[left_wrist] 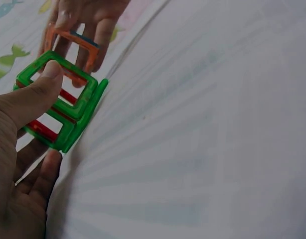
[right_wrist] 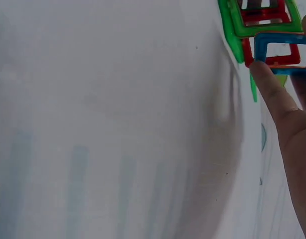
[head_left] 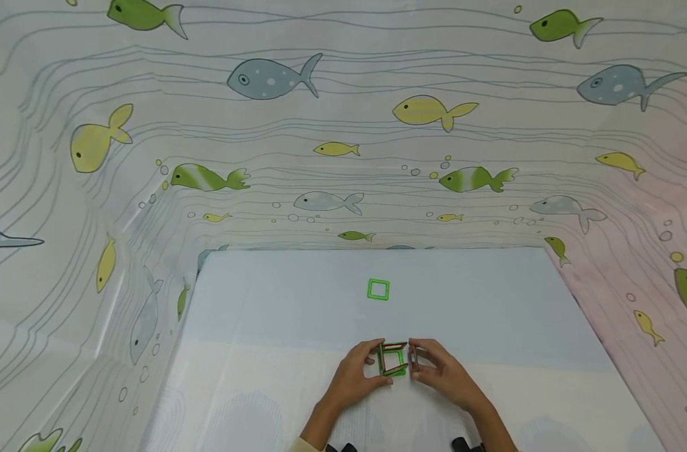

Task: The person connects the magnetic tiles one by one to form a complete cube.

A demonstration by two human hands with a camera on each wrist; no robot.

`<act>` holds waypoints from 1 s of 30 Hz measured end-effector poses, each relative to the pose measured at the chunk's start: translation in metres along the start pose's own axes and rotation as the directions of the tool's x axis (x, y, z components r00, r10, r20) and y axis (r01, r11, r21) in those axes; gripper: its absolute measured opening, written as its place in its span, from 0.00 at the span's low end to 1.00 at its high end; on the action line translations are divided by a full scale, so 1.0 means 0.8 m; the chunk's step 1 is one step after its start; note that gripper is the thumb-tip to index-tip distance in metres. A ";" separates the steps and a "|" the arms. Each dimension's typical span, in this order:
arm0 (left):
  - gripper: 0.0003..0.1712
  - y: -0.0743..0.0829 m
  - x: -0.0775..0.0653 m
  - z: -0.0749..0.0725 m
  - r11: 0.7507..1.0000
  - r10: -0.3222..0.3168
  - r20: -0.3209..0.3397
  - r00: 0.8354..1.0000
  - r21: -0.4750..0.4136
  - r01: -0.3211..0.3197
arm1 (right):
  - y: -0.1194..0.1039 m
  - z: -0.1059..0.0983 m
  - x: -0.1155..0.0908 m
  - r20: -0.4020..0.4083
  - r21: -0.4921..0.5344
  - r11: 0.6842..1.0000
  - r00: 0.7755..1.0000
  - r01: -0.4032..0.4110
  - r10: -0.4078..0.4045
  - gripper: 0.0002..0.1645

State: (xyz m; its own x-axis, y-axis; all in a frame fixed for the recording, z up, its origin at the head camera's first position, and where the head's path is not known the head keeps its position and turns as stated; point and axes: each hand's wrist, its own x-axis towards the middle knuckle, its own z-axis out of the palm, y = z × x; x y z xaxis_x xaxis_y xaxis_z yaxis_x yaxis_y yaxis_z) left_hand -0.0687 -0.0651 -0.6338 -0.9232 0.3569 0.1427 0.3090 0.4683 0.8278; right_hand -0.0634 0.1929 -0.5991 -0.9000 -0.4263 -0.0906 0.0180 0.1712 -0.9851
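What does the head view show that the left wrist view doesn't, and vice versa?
Head only: a loose green square on the far part of the table.
Left wrist only: the orange and blue colouring of the piece in the right hand, nearly edge-on from the head.
Both: left hand holding a green-and-red assembly, right hand holding its piece nearby.

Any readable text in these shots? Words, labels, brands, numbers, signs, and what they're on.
None readable in any view.
Green-and-red frame assembly: no lettering visible; any fine marks too blurred to tell.
Blue-and-orange frame: same.
Lone green square: too small to tell.
Fish-print backdrop: drawings only, no lettering visible.
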 end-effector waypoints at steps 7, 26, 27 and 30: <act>0.48 -0.004 -0.001 0.002 1.000 0.010 -0.004 1.000 0.011 -0.010 | 0.008 0.005 0.002 0.000 -0.042 0.998 0.999 0.055 -0.055 0.43; 0.49 -0.002 0.000 0.002 1.000 0.003 0.012 1.000 0.025 -0.004 | 0.016 0.011 0.008 -0.025 -0.201 0.973 0.993 0.111 -0.118 0.42; 0.49 -0.002 0.000 0.002 1.000 0.002 0.014 1.000 0.026 -0.002 | 0.016 0.011 0.008 -0.024 -0.204 0.973 0.993 0.112 -0.119 0.43; 0.49 -0.001 0.000 0.001 1.000 0.007 0.012 1.000 0.027 -0.007 | 0.015 0.011 0.009 -0.014 -0.226 0.965 0.990 0.136 -0.143 0.43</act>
State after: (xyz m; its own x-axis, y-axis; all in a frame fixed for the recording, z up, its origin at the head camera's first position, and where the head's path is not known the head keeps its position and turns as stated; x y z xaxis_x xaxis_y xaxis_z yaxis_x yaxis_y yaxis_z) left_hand -0.0686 -0.0651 -0.6353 -0.9181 0.3702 0.1416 0.3218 0.4875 0.8117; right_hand -0.0657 0.1843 -0.6130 -0.8993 -0.4340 0.0535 -0.2037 0.3075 -0.9295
